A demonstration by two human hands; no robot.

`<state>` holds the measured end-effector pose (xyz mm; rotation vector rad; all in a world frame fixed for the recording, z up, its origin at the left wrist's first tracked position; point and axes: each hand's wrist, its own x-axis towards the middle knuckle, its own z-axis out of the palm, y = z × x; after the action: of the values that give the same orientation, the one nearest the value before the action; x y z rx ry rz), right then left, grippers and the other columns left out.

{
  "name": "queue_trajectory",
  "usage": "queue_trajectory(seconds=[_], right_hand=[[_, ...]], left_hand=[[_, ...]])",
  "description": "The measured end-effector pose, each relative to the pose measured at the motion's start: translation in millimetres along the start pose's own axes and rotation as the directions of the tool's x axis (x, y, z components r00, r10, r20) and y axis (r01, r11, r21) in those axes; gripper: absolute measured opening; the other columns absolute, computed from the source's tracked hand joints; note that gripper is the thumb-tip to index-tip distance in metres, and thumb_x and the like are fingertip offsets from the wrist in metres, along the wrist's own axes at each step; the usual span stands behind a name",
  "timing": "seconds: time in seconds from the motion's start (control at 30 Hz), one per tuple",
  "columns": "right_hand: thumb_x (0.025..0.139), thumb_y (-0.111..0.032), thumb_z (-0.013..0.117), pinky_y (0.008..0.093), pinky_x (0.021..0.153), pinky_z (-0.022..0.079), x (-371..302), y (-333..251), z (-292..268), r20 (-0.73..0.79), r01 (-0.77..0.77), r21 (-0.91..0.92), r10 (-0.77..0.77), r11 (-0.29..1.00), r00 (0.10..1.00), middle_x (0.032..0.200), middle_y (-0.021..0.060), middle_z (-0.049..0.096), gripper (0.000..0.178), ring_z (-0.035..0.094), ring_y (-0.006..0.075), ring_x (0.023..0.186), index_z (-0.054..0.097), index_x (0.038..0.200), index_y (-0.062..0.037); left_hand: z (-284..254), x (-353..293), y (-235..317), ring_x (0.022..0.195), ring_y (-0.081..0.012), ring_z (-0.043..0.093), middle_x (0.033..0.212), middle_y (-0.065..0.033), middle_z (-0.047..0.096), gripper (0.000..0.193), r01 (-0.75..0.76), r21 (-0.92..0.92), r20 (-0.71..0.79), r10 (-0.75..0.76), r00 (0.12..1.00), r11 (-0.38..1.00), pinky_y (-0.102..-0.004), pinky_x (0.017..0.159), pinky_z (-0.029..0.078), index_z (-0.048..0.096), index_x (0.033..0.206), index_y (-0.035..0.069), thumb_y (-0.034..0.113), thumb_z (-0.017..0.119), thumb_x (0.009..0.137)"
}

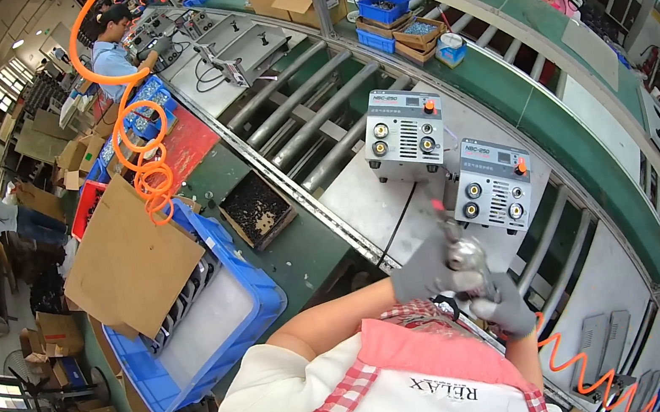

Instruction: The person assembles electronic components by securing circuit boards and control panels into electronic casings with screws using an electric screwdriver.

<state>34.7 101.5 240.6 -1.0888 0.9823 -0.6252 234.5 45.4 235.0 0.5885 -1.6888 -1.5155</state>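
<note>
Sitting between left grip (423, 271) and right grip (510, 311): silver tool (467, 254)

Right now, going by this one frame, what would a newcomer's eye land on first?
Probably the bright orange coiled hose, dangling in loops at upper left. Next come two pale machine boxes with red-orange knobs, side by side just beyond the hands. Nearer, at lower centre, the gloved right hand appears to grip a blurred metal tool, with the gloved left hand right beside it.
</note>
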Motion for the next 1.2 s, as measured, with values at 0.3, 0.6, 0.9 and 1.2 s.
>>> queue_trajectory(seconds=[0.3, 0.6, 0.9, 1.2], right_hand=[[0.07, -0.033, 0.068, 0.0294, 0.044, 0.044, 12, 70, 13, 0.152, 0.0, 0.885, -0.287, 0.466, 0.946, 0.068, 0.0143, 0.055, 0.068, 0.053, 0.0233, 0.049, 0.043, 0.115, 0.0103], [0.067, -0.026, 0.072, 0.0235, 0.061, 0.043, 47, 41, 58, -0.049, -0.125, 0.057, 0.128, 0.99, 0.991, 0.083, 0.0015, 0.056, 0.053, 0.051, 0.0089, 0.068, 0.054, 0.109, -0.0003], [0.069, -0.024, 0.073, 0.0261, 0.067, 0.042, 79, 48, 102, -0.129, -0.126, 0.028, 0.129, 0.992, 0.983, 0.082, 0.0015, 0.055, 0.044, 0.048, 0.0099, 0.073, 0.057, 0.103, -0.0012], [0.069, -0.028, 0.073, 0.0266, 0.074, 0.042, 92, 35, 126, -0.192, -0.228, -0.047, 0.215, 0.973, 0.958, 0.091, 0.0026, 0.056, 0.058, 0.049, 0.0106, 0.08, 0.055, 0.117, -0.0006]], left_hand=[[-60, -39, -87, 0.098, -0.0228, 0.058, 0.11, -0.0195, 0.055, 0.042, 0.171, -0.857, -0.222, -0.648, 0.729, 0.486, -0.0291, 0.084, 0.05, 0.043, 0.126, -0.009, -0.009, 0.044, 0.084], [-152, -41, -74, 0.073, -0.0124, 0.054, 0.097, -0.0126, 0.058, 0.027, -0.001, -0.811, -0.448, -0.619, 0.646, 0.585, -0.0212, 0.062, 0.049, 0.047, 0.114, -0.003, 0.016, 0.048, 0.096], [-184, -46, -77, 0.054, -0.0055, 0.041, 0.075, -0.0038, 0.053, 0.023, 0.055, -0.815, -0.361, -0.579, 0.731, 0.577, -0.0169, 0.047, 0.035, 0.052, 0.103, -0.001, 0.021, 0.051, 0.095], [-204, -44, -80, 0.047, -0.0039, 0.037, 0.065, -0.0004, 0.049, 0.026, 0.265, -0.716, -0.286, -0.618, 0.732, 0.645, -0.0173, 0.042, 0.03, 0.053, 0.094, 0.001, 0.027, 0.053, 0.095]])
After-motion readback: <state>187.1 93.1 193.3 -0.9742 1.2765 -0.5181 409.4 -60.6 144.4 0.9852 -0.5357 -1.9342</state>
